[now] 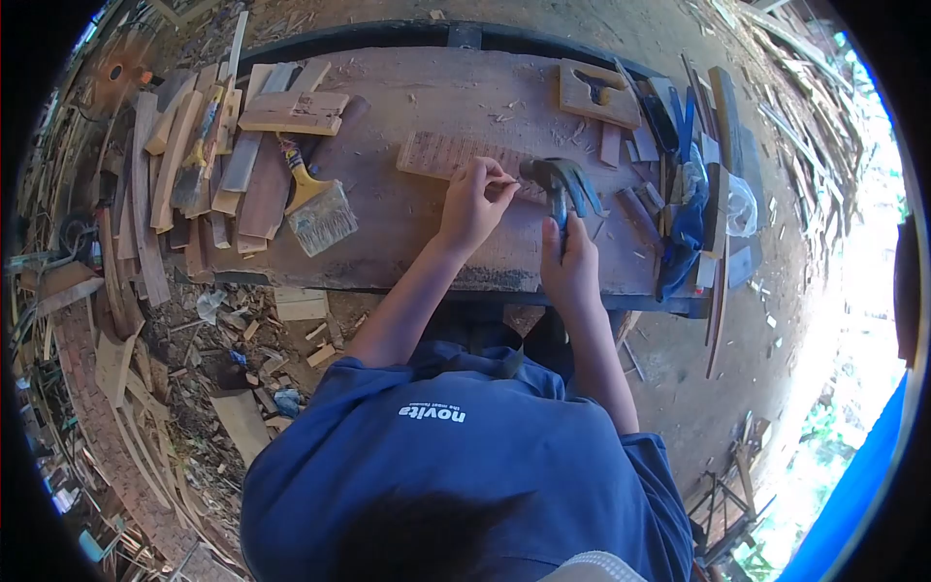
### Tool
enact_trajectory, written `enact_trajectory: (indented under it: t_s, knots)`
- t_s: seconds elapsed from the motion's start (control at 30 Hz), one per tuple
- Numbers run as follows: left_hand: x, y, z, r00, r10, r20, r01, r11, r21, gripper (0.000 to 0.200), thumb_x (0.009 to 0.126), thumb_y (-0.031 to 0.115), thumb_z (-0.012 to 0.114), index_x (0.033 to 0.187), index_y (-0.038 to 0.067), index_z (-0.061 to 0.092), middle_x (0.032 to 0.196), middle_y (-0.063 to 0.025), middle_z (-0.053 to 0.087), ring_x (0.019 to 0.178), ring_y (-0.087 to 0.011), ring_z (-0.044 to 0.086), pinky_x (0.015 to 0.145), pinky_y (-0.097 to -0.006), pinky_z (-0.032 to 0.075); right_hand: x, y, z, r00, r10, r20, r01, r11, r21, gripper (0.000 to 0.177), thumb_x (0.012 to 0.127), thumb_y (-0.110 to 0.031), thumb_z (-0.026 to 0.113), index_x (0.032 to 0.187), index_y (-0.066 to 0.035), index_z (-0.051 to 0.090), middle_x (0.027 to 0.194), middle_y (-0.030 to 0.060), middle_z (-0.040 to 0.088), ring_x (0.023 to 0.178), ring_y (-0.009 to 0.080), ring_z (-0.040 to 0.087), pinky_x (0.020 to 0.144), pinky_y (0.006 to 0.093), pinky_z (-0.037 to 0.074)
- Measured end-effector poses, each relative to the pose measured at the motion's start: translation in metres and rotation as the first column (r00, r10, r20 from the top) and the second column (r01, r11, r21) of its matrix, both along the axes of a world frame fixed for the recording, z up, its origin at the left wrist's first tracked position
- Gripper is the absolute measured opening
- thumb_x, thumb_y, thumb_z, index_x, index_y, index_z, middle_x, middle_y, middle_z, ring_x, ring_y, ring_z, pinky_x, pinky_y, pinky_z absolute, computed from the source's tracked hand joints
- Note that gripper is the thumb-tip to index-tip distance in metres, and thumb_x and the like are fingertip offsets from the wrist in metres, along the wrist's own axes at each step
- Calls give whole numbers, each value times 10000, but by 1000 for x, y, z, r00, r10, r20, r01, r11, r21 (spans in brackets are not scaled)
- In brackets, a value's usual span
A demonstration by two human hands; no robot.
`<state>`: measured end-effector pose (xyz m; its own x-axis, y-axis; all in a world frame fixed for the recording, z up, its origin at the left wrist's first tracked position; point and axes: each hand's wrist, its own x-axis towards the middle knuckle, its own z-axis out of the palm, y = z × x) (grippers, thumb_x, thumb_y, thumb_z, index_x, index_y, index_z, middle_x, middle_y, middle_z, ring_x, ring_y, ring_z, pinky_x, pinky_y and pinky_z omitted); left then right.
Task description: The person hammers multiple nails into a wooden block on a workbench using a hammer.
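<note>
Over a flat wooden board (pixel 436 153) on the workbench, my left hand (pixel 472 206) is closed in a pinch, its fingertips on something thin and small that I cannot make out. My right hand (pixel 570 257) is wrapped round the handle of a claw hammer (pixel 562 184). The hammer's head is just right of my left fingertips, above the board's right part, with its claw towards the right. My left hand and the hammer hide some of the board.
Wooden strips (pixel 175 160) and a wide brush (pixel 323 218) lie on the workbench (pixel 388 87) at the left. A block with a cut-out (pixel 574 95) sits at the back right, near a blue cloth (pixel 682 242). Wood scraps litter the ground.
</note>
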<state>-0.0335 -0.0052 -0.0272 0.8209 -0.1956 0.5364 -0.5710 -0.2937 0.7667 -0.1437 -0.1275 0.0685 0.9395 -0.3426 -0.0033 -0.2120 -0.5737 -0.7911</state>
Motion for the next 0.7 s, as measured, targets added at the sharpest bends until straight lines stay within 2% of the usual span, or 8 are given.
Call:
enact_trajectory:
  t_s: [0.07, 0.2, 0.27, 0.47, 0.6, 0.7]
  knots:
    - [-3, -1, 2, 989, 0, -150, -5, 999, -38, 314, 775, 24, 764, 909, 59, 482, 803, -81, 671, 812, -245, 695, 700, -348, 525, 2, -1, 2, 997, 58, -43, -58, 998, 5, 256, 982, -243, 540, 979, 11, 507, 681, 266, 580, 673, 465, 604, 568, 441, 453]
    - [-2, 1, 10, 997, -4, -79, 0, 999, -53, 324, 767, 24, 769, 911, 54, 480, 804, -80, 667, 810, -248, 697, 697, -345, 530, 3, -1, 9, 995, 98, 7, -97, 995, -27, 253, 980, -239, 546, 970, 11, 503, 672, 261, 577, 663, 461, 601, 558, 431, 451]
    - [0, 3, 11, 999, -9, 37, 9, 1000, 0, 328, 764, 19, 769, 921, 47, 483, 813, -86, 665, 799, -247, 697, 696, -328, 536, 3, 2, 19, 998, 59, -35, -59, 998, -9, 267, 984, -251, 538, 971, 13, 502, 680, 268, 574, 683, 470, 598, 575, 438, 453]
    - [-2, 5, 13, 985, -93, -147, 85, 994, -65, 332, 775, 23, 764, 945, 49, 480, 857, -95, 668, 825, -264, 682, 695, -355, 525, 7, 2, 10, 991, 108, -80, -109, 994, -10, 266, 982, -249, 541, 946, 9, 484, 688, 283, 567, 699, 487, 589, 588, 466, 452]
    - [-2, 8, 10, 981, -118, -157, 109, 992, -64, 345, 773, 25, 768, 959, 50, 479, 863, -92, 660, 865, -247, 673, 714, -352, 528, 9, 1, 26, 992, 109, -59, -112, 993, -42, 264, 981, -251, 542, 963, 7, 491, 703, 287, 577, 714, 491, 594, 600, 476, 455]
    - [-2, 6, 4, 980, -127, -150, 120, 991, -58, 406, 772, 91, 797, 1017, 64, 474, 910, -113, 671, 882, -261, 686, 767, -353, 525, 10, 1, 22, 994, 97, -43, -100, 992, -82, 272, 983, -263, 535, 977, 8, 500, 719, 288, 586, 731, 489, 598, 618, 483, 457]
